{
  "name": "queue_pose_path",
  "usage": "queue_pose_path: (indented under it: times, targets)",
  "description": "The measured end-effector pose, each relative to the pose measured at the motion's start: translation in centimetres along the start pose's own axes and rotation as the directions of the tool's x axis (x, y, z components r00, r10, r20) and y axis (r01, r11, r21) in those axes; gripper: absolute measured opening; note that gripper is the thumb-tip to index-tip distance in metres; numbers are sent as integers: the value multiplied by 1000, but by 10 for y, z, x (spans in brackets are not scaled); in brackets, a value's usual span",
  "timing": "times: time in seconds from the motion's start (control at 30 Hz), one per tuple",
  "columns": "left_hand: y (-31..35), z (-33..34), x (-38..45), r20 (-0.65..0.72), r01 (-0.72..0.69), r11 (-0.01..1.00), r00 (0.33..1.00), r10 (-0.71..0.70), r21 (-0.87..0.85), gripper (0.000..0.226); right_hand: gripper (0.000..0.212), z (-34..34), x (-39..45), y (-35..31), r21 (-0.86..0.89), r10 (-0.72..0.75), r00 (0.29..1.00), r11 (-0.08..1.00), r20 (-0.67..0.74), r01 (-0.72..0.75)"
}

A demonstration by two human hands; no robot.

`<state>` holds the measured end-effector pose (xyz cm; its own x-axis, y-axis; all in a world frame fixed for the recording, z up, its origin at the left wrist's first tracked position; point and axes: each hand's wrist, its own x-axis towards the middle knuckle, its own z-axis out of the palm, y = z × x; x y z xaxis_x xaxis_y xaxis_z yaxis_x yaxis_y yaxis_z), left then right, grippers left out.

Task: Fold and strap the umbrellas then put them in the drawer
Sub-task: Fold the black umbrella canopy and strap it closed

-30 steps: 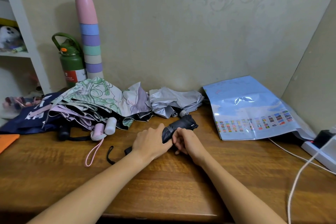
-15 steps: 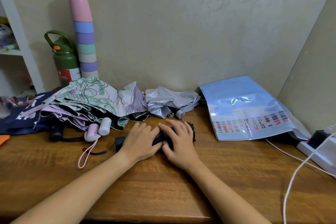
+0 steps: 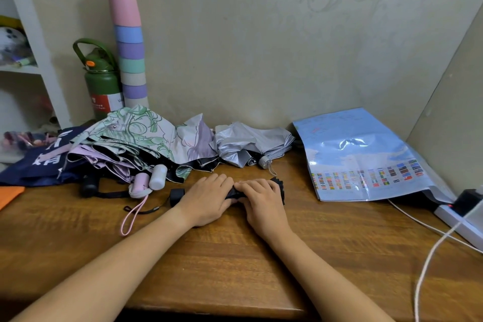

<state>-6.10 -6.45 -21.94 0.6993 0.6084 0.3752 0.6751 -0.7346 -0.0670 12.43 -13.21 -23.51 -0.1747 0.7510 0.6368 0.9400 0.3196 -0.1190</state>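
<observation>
On the wooden desk (image 3: 235,269), centre, item one: black umbrella (image 3: 277,188), collapsed and rolled, lying crosswise under both my hands. Left hand (image 3: 206,198) lies over the handle half, fingers draped across the roll. Right hand (image 3: 261,198) covers the canopy half, fingertips curled over the fabric, pressing it down. Whether either thumb wraps beneath, I cannot tell. Handle end (image 3: 176,196) pokes out left, its black wrist cord trailing on the wood.

Item two: floral umbrellas (image 3: 136,144), loose heap, back left, not yet folded. Item three: silver umbrella (image 3: 248,144), crumpled, just behind my hands. Drawer: not in view.

Risks, as I judge them: easing pressure before the strap is found would let the pleats spring open; rolling further back would bump the silver canopy; the pink loop (image 3: 133,214) and the cord could snag a wrist.

Room: bare wood toward me and to the right front. Blue plastic folder (image 3: 366,154) and white cable (image 3: 431,256) bound the right side.
</observation>
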Motion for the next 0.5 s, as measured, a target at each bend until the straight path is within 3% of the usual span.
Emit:
queue_pose_path:
  times: [0.1, 0.3, 0.4, 0.5]
  targets:
    - [2, -2, -1, 24, 8, 1000, 1000, -8, 7, 38, 28, -4, 2, -3, -104, -28, 996, 994, 83, 37]
    - [12, -11, -16, 8, 9, 1000, 1000, -9, 8, 48, 54, -19, 5, 3, -95, -74, 950, 990, 305, 107]
    - [13, -13, -20, -29, 38, 999, 999, -37, 36, 52, 53, -25, 4, 11, -109, -103, 932, 983, 346, 148]
    - [16, -11, -22, -44, 91, 995, 995, -90, 31, 60, 53, -30, -4, 19, -165, -36, 939, 981, 341, 98]
